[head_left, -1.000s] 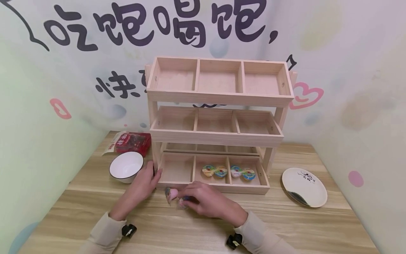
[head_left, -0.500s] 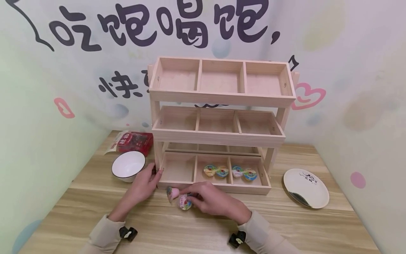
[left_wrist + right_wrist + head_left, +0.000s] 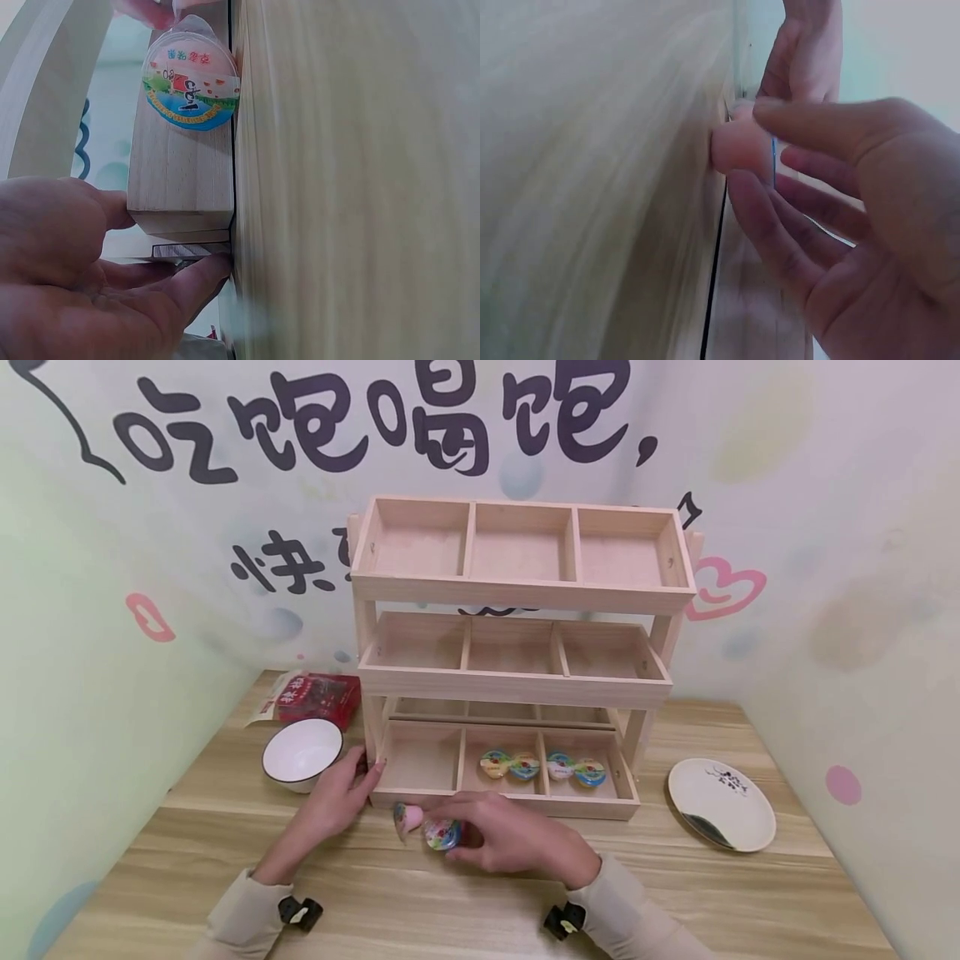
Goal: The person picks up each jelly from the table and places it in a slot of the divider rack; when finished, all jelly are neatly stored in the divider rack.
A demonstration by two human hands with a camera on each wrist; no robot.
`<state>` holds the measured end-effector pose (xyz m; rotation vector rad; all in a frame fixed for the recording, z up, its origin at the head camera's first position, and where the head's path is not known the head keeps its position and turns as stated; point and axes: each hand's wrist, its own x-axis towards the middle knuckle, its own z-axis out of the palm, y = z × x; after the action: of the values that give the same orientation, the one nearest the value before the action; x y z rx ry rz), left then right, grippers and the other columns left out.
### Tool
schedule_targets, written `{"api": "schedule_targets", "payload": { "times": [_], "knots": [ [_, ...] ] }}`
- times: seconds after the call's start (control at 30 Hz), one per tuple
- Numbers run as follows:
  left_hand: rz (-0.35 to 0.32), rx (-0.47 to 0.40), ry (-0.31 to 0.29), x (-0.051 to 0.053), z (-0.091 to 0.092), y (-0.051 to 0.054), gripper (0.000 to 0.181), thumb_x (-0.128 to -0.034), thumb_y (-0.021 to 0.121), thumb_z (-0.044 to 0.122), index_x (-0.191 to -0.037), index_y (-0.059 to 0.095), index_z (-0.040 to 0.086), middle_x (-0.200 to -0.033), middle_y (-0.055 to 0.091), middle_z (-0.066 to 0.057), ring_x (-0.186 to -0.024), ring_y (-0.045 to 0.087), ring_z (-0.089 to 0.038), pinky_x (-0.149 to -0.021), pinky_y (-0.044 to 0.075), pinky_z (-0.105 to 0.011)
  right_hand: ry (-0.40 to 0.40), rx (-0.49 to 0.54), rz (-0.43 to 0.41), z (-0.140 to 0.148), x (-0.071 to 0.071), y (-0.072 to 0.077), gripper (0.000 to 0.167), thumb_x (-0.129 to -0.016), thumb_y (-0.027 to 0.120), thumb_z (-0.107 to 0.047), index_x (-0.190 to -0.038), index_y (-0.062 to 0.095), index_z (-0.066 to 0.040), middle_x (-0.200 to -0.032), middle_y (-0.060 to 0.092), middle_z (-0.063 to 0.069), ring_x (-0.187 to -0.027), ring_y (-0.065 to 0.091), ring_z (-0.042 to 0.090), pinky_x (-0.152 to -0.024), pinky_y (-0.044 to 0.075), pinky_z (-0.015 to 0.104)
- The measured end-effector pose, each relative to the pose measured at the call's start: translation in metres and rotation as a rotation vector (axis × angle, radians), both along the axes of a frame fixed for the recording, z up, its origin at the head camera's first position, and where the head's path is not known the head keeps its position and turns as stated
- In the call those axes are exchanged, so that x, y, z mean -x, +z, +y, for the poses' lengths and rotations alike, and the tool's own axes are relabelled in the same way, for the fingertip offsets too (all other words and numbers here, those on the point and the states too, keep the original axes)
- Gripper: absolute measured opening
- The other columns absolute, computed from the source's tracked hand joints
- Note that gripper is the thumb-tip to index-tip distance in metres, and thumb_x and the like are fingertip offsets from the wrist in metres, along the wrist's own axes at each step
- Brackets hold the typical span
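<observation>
My left hand (image 3: 341, 789) grips the lower left end of the wooden rack (image 3: 504, 806), thumb and fingers around its corner in the left wrist view. Just in front of the bottom tray, my right hand (image 3: 513, 835) holds a jelly cup (image 3: 442, 834), its printed lid turned up. The right wrist view has the thumb and a finger on either side of this pink cup (image 3: 742, 148). Beside it a second pink jelly cup (image 3: 409, 818) lies tipped against the tray front, its lid facing left. Several jelly cups (image 3: 510, 765) sit in the tray's middle and right compartments.
A white bowl (image 3: 302, 752) stands left of the rack, close to my left hand. Behind it lies a red snack package (image 3: 318, 697). To the right, a white plate (image 3: 722, 806) rests on the wooden table (image 3: 420, 910). Walls close in the back and sides.
My right hand has turned the held jelly cup, bringing its printed lid upward, and its thumb has shifted down along the cup. The left hand stays at the rack's corner.
</observation>
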<state>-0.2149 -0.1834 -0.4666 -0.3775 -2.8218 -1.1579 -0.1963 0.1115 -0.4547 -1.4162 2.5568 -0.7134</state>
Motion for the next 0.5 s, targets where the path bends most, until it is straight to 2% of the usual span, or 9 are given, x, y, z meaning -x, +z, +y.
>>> {"api": "schedule_targets", "payload": {
  "times": [0.07,0.13,0.27,0.37,0.5],
  "knots": [
    [-0.004,-0.005,-0.001,-0.0002,-0.0008,-0.0002,0.050,-0.1142,0.054,0.021,-0.149,0.048,-0.014,-0.142,0.064,-0.035,-0.133,0.065,-0.048,-0.108,0.055,-0.060,-0.004,-0.021,0.000,-0.0004,-0.0019,-0.0007,0.053,-0.101,0.079,-0.030,-0.150,0.064,-0.016,-0.157,0.061,0.002,-0.133,0.062,0.009,-0.110,0.053,0.027],
    [-0.001,-0.007,-0.007,-0.0003,-0.0014,-0.0004,0.050,-0.1143,0.054,0.020,-0.149,0.048,-0.014,-0.142,0.064,-0.036,-0.134,0.064,-0.048,-0.108,0.055,-0.060,-0.030,-0.041,-0.013,-0.0006,-0.0033,-0.0003,0.055,-0.100,0.079,-0.036,-0.149,0.065,-0.016,-0.153,0.063,0.003,-0.130,0.062,0.009,-0.108,0.053,0.026],
    [0.002,-0.013,-0.012,0.0002,-0.0021,-0.0010,0.050,-0.1143,0.054,0.020,-0.150,0.048,-0.014,-0.142,0.063,-0.036,-0.134,0.064,-0.048,-0.108,0.055,-0.060,-0.068,-0.057,-0.032,-0.0002,-0.0031,0.0016,0.056,-0.098,0.082,-0.043,-0.143,0.070,-0.013,-0.139,0.068,-0.001,-0.112,0.061,0.003,-0.096,0.053,0.018],
    [-0.005,-0.016,-0.011,0.0006,-0.0027,-0.0012,0.050,-0.1145,0.054,0.021,-0.150,0.048,-0.014,-0.143,0.063,-0.035,-0.134,0.064,-0.048,-0.109,0.055,-0.059,-0.070,-0.054,-0.044,0.0004,-0.0017,0.0022,0.054,-0.097,0.082,-0.043,-0.139,0.072,-0.011,-0.126,0.070,-0.003,-0.099,0.060,0.002,-0.085,0.051,0.013],
    [-0.012,-0.018,-0.009,-0.0006,-0.0036,-0.0007,0.050,-0.1143,0.055,0.021,-0.150,0.048,-0.014,-0.143,0.063,-0.036,-0.134,0.064,-0.048,-0.108,0.055,-0.059,-0.071,-0.051,-0.030,0.0007,-0.0016,0.0017,0.048,-0.097,0.082,-0.043,-0.134,0.075,-0.012,-0.117,0.068,-0.006,-0.093,0.059,0.001,-0.079,0.048,0.011]
  ]
}}
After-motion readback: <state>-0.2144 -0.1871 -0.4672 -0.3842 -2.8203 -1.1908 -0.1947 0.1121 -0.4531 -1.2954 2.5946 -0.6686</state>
